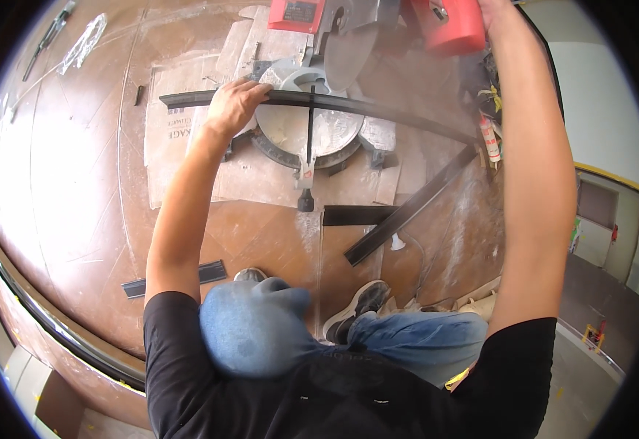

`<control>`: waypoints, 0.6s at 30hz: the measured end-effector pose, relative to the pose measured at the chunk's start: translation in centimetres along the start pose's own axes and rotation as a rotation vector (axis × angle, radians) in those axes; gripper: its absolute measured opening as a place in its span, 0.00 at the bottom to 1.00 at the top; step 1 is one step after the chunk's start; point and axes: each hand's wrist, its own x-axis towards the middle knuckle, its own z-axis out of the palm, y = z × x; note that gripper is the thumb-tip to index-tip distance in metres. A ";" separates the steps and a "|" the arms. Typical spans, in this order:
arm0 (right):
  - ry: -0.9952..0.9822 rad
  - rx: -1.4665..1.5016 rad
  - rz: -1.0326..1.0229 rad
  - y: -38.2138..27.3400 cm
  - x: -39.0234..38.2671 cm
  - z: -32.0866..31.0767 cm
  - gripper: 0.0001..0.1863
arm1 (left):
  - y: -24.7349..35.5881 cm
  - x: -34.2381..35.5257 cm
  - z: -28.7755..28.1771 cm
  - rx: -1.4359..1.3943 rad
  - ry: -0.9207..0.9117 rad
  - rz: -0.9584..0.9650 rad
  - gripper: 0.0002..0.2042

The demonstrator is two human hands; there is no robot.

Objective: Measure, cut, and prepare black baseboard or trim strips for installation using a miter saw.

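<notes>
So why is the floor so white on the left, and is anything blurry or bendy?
In the head view, bright glare washes out the left of the floor; in the head view, the denim knee and the red saw part look smeared, perhaps from moving; same view, the fisheye curves floor lines.

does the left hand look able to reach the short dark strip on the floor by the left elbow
Probably yes: nothing visible pins the short dark strip, though the left hand, on the long dark strip, would have to let go first.
</notes>
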 end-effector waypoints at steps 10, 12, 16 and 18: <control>0.101 -0.084 -0.016 2.3 -9.7 2.6 0.13 | 0.1 0.2 0.5 0.057 0.044 -0.005 0.09; 0.179 -0.065 0.007 3.3 -10.2 2.9 0.12 | -0.2 0.0 0.5 0.080 0.028 -0.011 0.09; 0.112 -0.027 -0.062 5.7 -10.4 1.4 0.11 | -0.1 0.0 0.4 0.099 0.014 -0.011 0.09; 0.137 -0.008 -0.071 6.5 -10.7 0.9 0.11 | 0.2 0.2 0.3 0.088 0.007 -0.012 0.09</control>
